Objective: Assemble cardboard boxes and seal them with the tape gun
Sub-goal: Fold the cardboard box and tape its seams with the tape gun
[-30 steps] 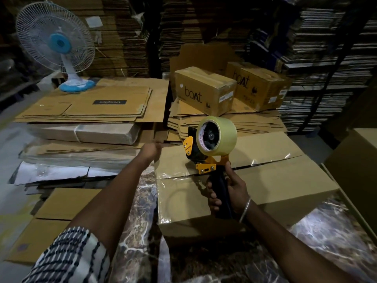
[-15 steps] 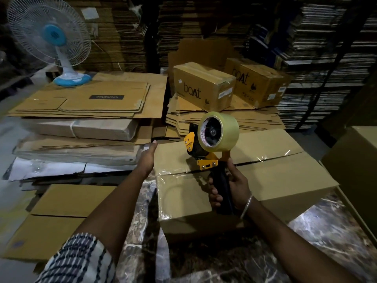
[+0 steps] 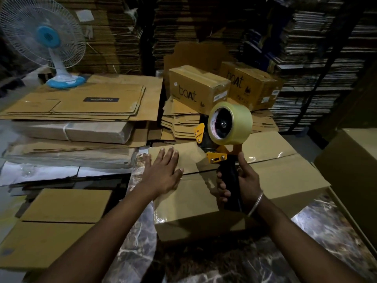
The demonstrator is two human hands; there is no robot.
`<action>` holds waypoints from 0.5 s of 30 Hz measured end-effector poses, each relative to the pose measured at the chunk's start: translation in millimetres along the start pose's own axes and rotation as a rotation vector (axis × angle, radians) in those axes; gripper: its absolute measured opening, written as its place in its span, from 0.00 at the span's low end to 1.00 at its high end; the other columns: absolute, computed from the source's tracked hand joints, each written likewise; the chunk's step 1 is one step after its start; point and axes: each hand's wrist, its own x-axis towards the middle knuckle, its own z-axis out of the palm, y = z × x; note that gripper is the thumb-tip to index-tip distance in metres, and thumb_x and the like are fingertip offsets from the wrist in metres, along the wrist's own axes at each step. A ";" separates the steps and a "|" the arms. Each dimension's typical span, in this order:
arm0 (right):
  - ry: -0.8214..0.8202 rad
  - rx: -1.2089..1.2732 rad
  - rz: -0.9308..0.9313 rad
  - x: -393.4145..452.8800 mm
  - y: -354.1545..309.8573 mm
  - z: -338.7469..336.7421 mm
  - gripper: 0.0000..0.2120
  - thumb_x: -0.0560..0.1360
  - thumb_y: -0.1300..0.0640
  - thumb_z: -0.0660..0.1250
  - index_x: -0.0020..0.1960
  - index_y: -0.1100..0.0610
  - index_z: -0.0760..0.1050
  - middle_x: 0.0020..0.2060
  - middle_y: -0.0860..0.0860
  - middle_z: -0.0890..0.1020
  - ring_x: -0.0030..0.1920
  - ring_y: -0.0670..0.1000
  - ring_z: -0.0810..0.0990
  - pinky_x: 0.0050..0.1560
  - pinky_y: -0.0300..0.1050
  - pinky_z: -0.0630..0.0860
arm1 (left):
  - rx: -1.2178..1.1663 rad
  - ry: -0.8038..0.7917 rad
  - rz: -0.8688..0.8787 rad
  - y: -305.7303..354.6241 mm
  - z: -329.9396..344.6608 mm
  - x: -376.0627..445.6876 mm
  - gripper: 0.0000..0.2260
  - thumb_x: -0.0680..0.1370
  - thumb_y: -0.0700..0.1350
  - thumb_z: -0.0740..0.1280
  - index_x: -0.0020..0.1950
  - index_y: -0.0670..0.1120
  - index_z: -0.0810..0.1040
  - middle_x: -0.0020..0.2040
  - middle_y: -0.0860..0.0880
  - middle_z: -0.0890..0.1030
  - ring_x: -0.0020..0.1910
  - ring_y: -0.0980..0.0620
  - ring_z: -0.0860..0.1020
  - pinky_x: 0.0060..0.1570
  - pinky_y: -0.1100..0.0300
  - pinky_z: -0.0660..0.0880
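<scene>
The left hand (image 3: 163, 176) is lying flat with fingers straight and spread, palm down, pressing on the near-left part of the top of the brown cardboard box (image 3: 285, 176), its forearm reaching in from the lower left. The right hand (image 3: 242, 183) is gripping the black handle of the yellow-and-black tape gun (image 3: 221, 139), fingers curled round it and thumb pointing up along the handle; a thin metal bangle (image 3: 256, 204) is sitting on that wrist. The tape gun is standing upright over the box's top seam, its roll of clear yellowish tape (image 3: 234, 123) above the right hand. The box is resting on a marbled surface (image 3: 318, 227) beneath both forearms. Beyond the hands, two printed brown cartons (image 3: 195, 86) are sitting on stacked flat cardboard. Far left of the left hand, a white-and-blue fan (image 3: 44, 37) is standing.
</scene>
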 end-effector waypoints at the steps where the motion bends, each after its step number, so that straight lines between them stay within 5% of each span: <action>1: 0.025 -0.018 -0.010 -3.6 -5.9 -2.1 0.36 0.76 0.28 0.46 0.40 0.61 0.71 0.29 0.55 0.67 0.23 0.50 0.65 0.26 0.40 0.62 | 0.022 -0.010 -0.001 1.9 1.1 2.8 0.31 0.83 0.63 0.44 0.82 0.51 0.41 0.82 0.51 0.39 0.80 0.48 0.38 0.75 0.38 0.37; 15: 0.069 -0.047 0.001 -22.2 -54.1 -80.5 0.36 0.71 0.27 0.50 0.39 0.61 0.71 0.28 0.55 0.68 0.22 0.50 0.65 0.26 0.40 0.62 | 0.014 0.001 0.066 82.7 10.0 48.9 0.31 0.82 0.65 0.44 0.81 0.56 0.39 0.80 0.52 0.36 0.80 0.51 0.37 0.75 0.38 0.40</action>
